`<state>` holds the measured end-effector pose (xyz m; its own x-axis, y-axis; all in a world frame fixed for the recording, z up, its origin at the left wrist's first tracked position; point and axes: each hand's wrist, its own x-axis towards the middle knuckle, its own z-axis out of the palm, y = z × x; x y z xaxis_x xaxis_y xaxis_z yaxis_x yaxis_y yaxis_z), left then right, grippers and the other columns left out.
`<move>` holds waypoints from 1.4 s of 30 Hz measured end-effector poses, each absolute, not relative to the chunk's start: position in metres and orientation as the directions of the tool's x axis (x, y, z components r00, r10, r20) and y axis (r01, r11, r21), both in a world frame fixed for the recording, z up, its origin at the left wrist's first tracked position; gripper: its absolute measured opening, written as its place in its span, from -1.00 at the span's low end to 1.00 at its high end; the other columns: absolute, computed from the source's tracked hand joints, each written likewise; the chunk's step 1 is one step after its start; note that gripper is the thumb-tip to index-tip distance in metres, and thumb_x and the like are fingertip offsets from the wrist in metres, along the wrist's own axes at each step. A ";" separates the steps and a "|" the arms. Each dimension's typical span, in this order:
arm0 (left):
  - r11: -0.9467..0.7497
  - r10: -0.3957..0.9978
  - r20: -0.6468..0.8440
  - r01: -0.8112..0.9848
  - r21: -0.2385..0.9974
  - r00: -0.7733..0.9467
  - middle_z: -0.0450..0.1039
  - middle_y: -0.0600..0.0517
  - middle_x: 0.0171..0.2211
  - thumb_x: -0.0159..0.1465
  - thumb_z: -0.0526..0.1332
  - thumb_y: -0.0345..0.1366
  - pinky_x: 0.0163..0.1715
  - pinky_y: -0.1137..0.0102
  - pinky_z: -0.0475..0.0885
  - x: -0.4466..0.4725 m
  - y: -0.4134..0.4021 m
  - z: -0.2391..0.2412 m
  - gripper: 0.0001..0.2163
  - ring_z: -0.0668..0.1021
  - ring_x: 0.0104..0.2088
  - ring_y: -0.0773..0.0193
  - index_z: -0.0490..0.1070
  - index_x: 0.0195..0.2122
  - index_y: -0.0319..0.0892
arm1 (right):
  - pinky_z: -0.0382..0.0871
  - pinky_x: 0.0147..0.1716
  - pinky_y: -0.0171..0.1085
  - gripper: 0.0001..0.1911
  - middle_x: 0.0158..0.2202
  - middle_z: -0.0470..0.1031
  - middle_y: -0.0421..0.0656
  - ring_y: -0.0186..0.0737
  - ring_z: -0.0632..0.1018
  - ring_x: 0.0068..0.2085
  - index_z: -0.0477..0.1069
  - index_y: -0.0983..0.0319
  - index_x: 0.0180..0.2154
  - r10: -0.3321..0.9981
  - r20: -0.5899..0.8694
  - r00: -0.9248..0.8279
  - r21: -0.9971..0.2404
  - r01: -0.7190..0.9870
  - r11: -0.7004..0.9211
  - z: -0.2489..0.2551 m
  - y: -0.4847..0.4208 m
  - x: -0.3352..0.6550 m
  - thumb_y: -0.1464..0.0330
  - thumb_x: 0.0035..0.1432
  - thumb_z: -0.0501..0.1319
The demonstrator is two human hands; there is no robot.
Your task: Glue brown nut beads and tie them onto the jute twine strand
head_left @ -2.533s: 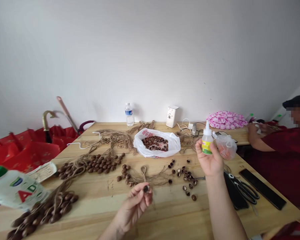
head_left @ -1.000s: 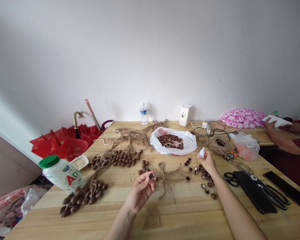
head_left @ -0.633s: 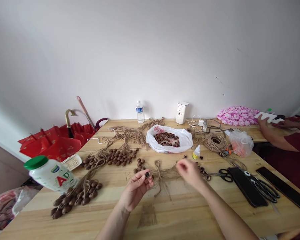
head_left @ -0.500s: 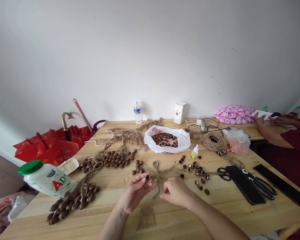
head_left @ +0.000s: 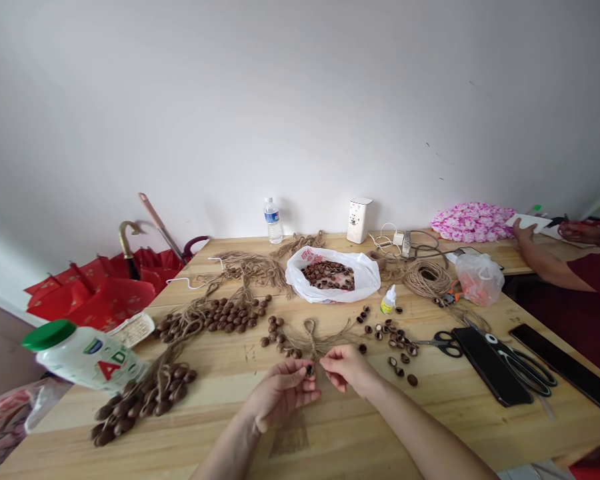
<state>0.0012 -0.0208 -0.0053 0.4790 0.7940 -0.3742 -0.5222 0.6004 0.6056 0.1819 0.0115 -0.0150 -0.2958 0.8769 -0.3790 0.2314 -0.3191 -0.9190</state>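
In the head view, my left hand (head_left: 285,393) is closed on a dark, hollow nut shell (head_left: 309,371), held between thumb and fingers. Close beside it, my right hand (head_left: 350,370) pinches what looks like the end of a twine strand. Its tip is partly hidden by the fingers. Just beyond both hands lies a looped and knotted twine bundle (head_left: 311,337), its strands fanned out on the table. Several brown nut shells (head_left: 276,331) lie at the left ends of the strands. Open shell halves (head_left: 397,337) are scattered to the right, near a small glue bottle (head_left: 389,300).
A white plastic bag (head_left: 293,277) of shells stands behind the twine. Finished-looking shell bunches (head_left: 145,403) and a white jar (head_left: 90,357) lie left. Scissors (head_left: 445,343), a phone (head_left: 490,367) and a twine coil (head_left: 427,279) lie right. A co-worker's hand (head_left: 525,233) holds something white.
My right hand has moved left and its fingertips now meet near the shell. My left hand has shifted slightly right and nearer with the shell. The hanging strand is now at my fingertips.
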 end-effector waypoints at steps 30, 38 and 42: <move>0.630 0.771 -0.538 -0.526 0.571 0.339 0.55 -0.13 -0.44 0.14 0.18 -0.58 -0.29 0.32 0.49 0.018 -0.024 -0.012 -0.89 0.60 -0.42 0.23 0.46 -0.33 -0.35 | 0.19 -0.64 -0.38 -0.74 -0.61 0.46 -0.25 -0.43 0.34 -0.66 0.45 0.28 -0.52 0.951 -0.196 -0.239 -0.965 -0.123 -0.229 -0.012 0.014 0.175 0.27 -0.29 0.42; 0.622 0.779 -0.518 -0.546 0.562 0.354 0.56 -0.15 -0.43 0.13 0.18 -0.59 -0.27 0.34 0.49 0.019 -0.025 -0.010 -0.87 0.60 -0.42 0.26 0.47 -0.31 -0.36 | 0.22 -0.60 -0.38 -0.72 -0.59 0.46 -0.26 -0.43 0.35 -0.62 0.46 0.28 -0.52 0.952 -0.194 -0.238 -0.969 -0.106 -0.224 -0.013 0.013 0.176 0.26 -0.29 0.42; 0.611 0.786 -0.513 -0.557 0.562 0.345 0.55 -0.15 -0.44 0.11 0.20 -0.61 -0.26 0.34 0.49 0.020 -0.024 -0.009 -0.87 0.59 -0.42 0.25 0.48 -0.33 -0.37 | 0.23 -0.59 -0.37 -0.69 -0.59 0.46 -0.26 -0.42 0.35 -0.61 0.45 0.28 -0.53 0.948 -0.218 -0.230 -0.957 -0.138 -0.254 -0.012 0.014 0.178 0.24 -0.34 0.44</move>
